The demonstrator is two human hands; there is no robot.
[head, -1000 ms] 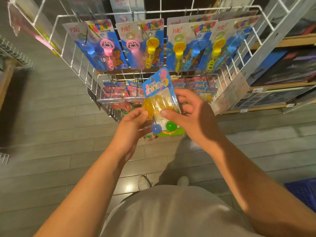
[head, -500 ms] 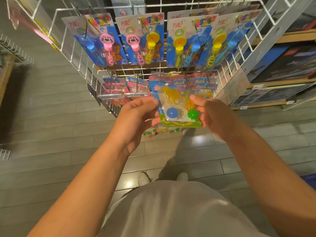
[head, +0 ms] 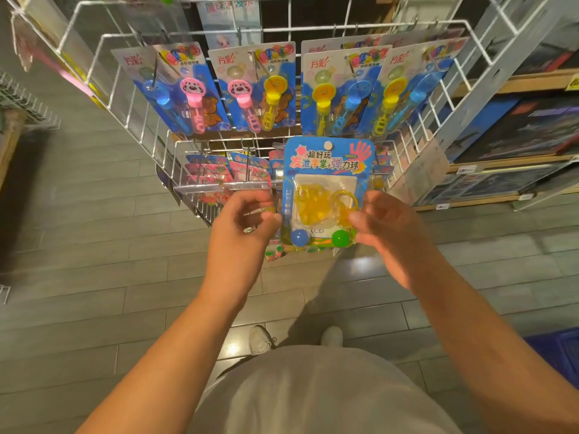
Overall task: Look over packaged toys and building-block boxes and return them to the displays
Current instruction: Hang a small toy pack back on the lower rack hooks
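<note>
Head view, looking down over a blister pack held upright and face-on before the wire rack. Judged to be the looking-over step, with the return to the display yet to come. Next calls for lining the round hang hole near the card's top edge with a free hook on the lower tier, among the like packs hanging there, then sliding it on level. Left hand pinches the card's left edge between thumb and curled fingers. Right hand grips the right edge, thumb laid on the clear bubble over the yellow toy, fingers behind and hidden. Both narrow, closed on the pack. Bubble wand cards hang on the tier above, well clear of it
</note>
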